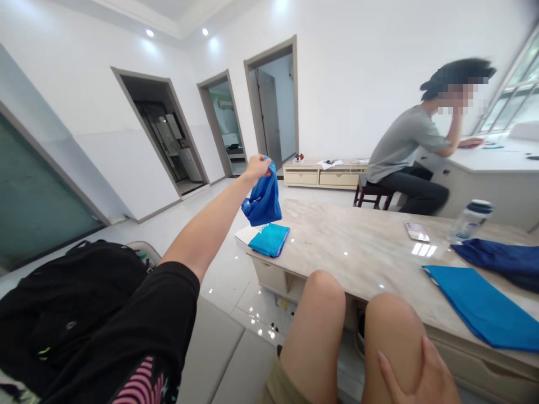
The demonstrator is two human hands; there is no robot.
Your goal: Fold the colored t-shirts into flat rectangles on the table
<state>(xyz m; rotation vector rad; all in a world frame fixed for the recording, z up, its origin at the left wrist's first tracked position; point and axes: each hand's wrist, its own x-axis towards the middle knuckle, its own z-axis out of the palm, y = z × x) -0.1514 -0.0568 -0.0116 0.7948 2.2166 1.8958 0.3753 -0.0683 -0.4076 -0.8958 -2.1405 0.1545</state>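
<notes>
My left hand (257,168) is stretched out above the far end of the table and shut on the top of a crumpled blue fabric bag (263,199), which hangs down from it. Below the bag, a folded teal-blue cloth (269,239) lies on a white sheet at the corner of the marble-topped coffee table (337,247). My right hand (415,376) rests on my knee, holding nothing. Farther right on the table lie a flat blue fabric piece (480,303) and a dark navy cloth (501,261).
A clear plastic bottle (469,221) and a phone (416,231) stand near the navy cloth. A black bag (71,314) sits on the grey sofa (210,353) at my left. A person (404,146) sits on a stool at a white desk (497,168), beyond the table.
</notes>
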